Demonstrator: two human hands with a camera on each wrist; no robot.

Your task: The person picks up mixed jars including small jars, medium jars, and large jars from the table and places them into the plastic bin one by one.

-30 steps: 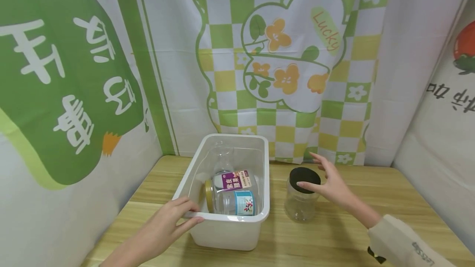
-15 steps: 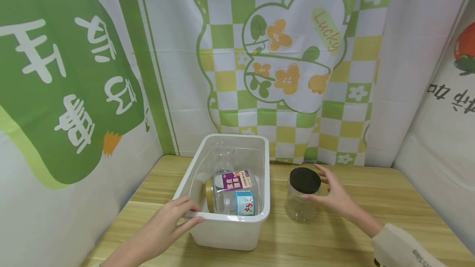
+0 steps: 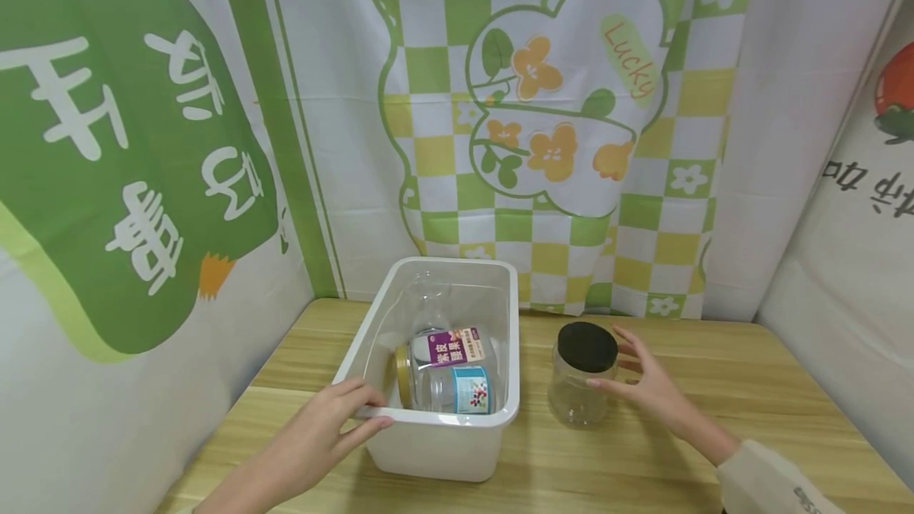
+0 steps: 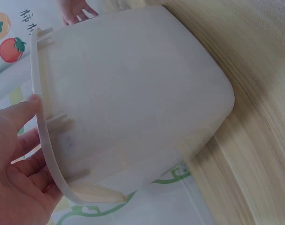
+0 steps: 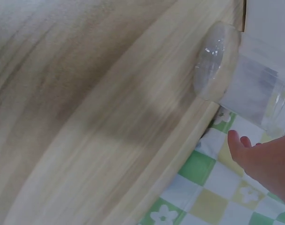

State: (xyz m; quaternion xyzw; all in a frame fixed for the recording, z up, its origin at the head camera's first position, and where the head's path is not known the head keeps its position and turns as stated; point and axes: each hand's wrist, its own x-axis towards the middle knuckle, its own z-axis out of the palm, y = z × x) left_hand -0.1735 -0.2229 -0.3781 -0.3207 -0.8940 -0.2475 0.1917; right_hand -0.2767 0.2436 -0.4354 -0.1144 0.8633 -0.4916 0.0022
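Observation:
My left hand holds the near left rim of a white plastic bin, thumb outside and fingers over the edge; the left wrist view shows this grip from outside. A clear jar with a black lid stands upright on the table to the right of the bin. My right hand is at the jar's right side, thumb in front and fingers spread behind. Whether they touch it cannot be told. The right wrist view shows the jar's clear base and part of that hand.
Inside the bin lie a gold-lidded clear jar with a purple label and a clear container with a blue label. Another clear container is at the back. Patterned cloth hangs behind the wooden table.
My right hand has come down from above the black lid to the jar's right side. The left hand stays on the rim, and bin and jar have not moved.

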